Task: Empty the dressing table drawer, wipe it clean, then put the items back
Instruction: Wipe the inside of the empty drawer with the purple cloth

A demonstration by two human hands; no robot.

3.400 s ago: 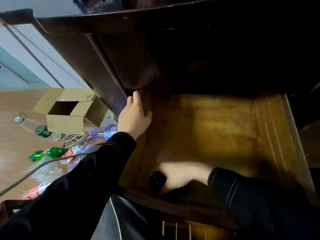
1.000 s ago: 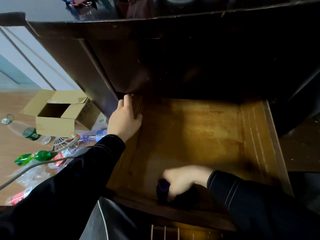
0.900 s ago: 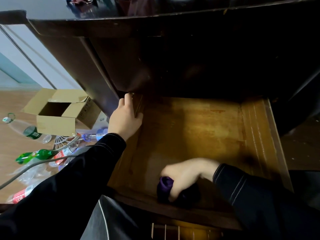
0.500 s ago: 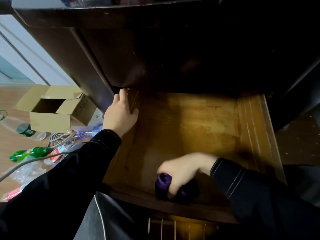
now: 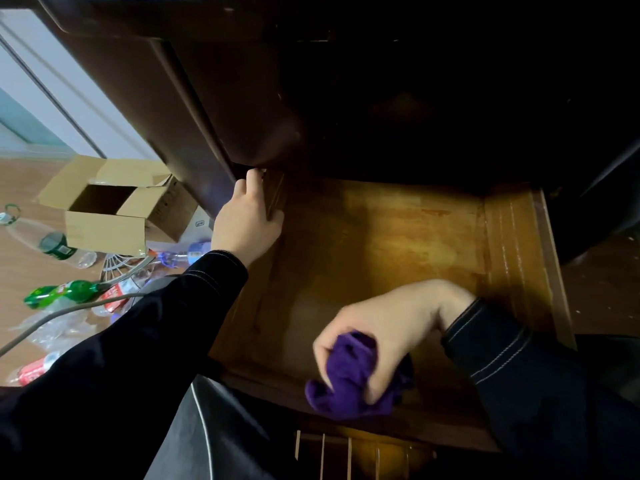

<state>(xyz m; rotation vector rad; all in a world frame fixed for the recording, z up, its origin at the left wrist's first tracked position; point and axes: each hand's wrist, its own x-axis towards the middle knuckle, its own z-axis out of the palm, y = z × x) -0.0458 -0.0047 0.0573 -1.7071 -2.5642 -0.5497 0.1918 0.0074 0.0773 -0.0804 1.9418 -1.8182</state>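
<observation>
Drawer (image 5: 398, 258) pulled out, center-right of frame, wood bottom bare. Right hand (image 5: 391, 327) at lower center, fingers (image 5: 375, 386) curled tight round a bunched purple cloth (image 5: 346, 382) near drawer's front edge. Left hand (image 5: 247, 220) center-left, fingers wrapped on drawer's left wall. Cardboard box (image 5: 110, 202) and bottles (image 5: 62, 292) on floor, left.

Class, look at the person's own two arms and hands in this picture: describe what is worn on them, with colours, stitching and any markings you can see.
Both arms wear long black sleeves: left sleeve, right sleeve. Each cuff carries lines of pale contrast stitching, and more stitched lines run along the right sleeve. The left hand and right hand are bare: no gloves, and no rings or watch visible.
</observation>
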